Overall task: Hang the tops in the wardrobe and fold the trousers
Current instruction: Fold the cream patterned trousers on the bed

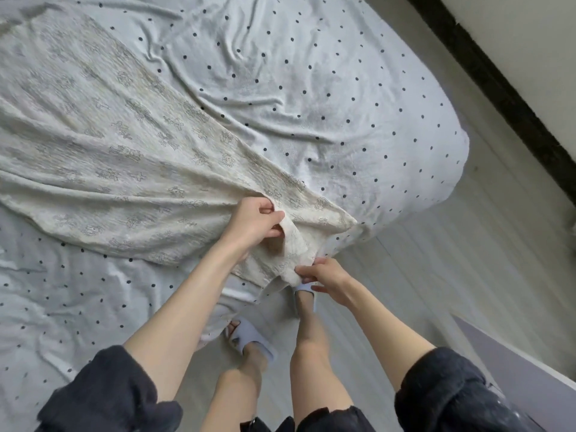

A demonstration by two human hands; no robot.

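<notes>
A cream garment with a faint grey printed pattern (118, 157) lies spread across the bed, running from the upper left down to the bed's near corner. Whether it is a top or trousers cannot be told. My left hand (254, 224) grips a fold of its near end at the corner of the bed. Just below, my right hand (324, 277) pinches the lowest edge of the same cloth, which hangs a little over the bed's edge.
The bed (343, 98) has a pale sheet with dark dots and is wrinkled. Light wooden floor (452, 260) runs along its right side to a dark skirting board (498, 88). My feet in pale slippers (249, 338) stand at the bed's corner. A grey-white panel (514, 366) is at lower right.
</notes>
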